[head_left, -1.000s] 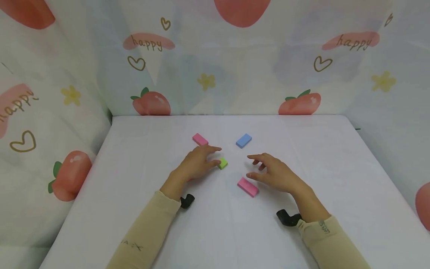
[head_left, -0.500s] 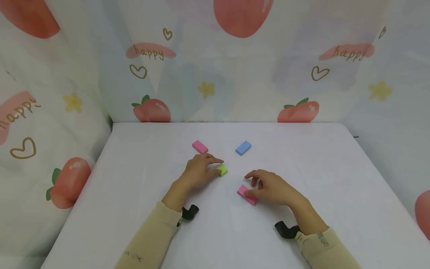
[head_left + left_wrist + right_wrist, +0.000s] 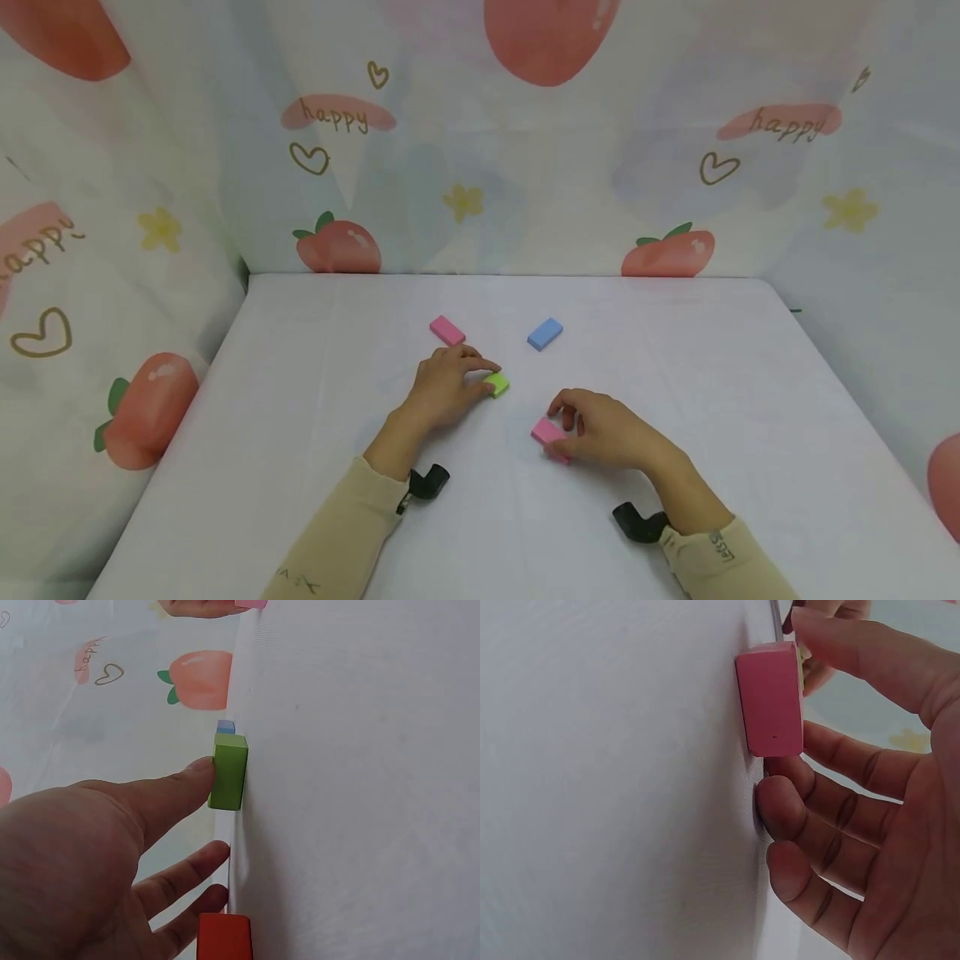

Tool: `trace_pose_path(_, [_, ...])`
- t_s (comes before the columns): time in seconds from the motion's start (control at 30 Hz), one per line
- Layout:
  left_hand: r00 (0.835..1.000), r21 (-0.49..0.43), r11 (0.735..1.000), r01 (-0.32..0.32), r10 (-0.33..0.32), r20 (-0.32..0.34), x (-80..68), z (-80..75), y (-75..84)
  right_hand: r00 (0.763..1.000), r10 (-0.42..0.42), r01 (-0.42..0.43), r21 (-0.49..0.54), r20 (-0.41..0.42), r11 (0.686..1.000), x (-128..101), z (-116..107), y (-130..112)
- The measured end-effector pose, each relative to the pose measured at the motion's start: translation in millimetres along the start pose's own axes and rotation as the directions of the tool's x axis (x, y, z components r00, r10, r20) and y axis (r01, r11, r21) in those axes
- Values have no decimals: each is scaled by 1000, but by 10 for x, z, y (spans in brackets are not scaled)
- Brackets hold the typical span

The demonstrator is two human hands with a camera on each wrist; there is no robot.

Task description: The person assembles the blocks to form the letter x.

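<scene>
The right hand [image 3: 607, 433] covers the near end of the pink block [image 3: 547, 433] at the middle of the surface [image 3: 300, 433], thumb and fingers [image 3: 832, 652] curled round it; a second ago that hand hovered spread above it. The left hand [image 3: 442, 387] hides part of the green block [image 3: 496, 383], fingers loosely apart, one fingertip [image 3: 199, 771] touching it. Toward the far edge lie a second pink block [image 3: 447, 330] and a blue block [image 3: 544, 333].

Backdrop cloth [image 3: 480, 183]: "happy" in script on pink patches, repeated. Sleeve lettering too small to read.
</scene>
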State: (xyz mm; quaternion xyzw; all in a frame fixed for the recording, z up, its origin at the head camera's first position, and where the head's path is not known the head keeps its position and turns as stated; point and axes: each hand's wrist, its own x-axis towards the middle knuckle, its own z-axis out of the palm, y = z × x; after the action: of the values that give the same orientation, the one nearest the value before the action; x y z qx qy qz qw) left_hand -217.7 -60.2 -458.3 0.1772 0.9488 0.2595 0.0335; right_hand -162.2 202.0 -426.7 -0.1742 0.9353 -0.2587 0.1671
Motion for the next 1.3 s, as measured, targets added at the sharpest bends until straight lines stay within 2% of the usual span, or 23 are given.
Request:
trace_pose_path(0.3, [1000, -5, 1000, 20, -20, -16, 4, 6, 8, 1000, 0, 1, -19, 14, 1000, 15, 27, -36])
trace_pose_path(0.57, [999, -29, 998, 51, -51, -15, -17, 9, 32, 1000, -27, 26, -42, -9, 999, 9, 46, -34])
trace_pose_path(1.3, [999, -39, 998, 51, -51, -7, -22, 3, 30, 999, -10, 6, -82, -53, 997, 8, 68, -58])
